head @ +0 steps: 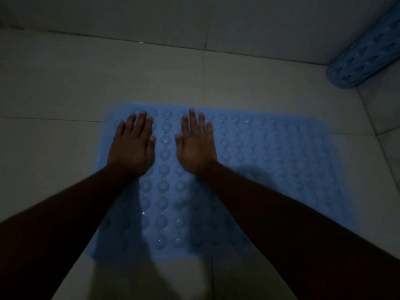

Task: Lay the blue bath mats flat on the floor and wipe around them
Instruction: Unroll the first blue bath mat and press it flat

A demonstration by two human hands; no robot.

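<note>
A blue bath mat [270, 161] covered in round bumps and small holes lies spread flat on the pale tiled floor. My left hand [132, 146] rests palm down on the mat's far left part, fingers apart. My right hand [195, 144] lies flat on the mat just beside it, fingers spread, a column of bumps showing between the two hands. Neither hand holds anything. A second blue bath mat [365, 55], rolled into a tube, leans in the far right corner against the wall. My forearms hide part of the near edge of the flat mat.
Pale floor tiles [54, 100] with dark grout lines surround the mat. The wall base [151, 16] runs across the back, and another wall meets it at the right corner. The scene is dim.
</note>
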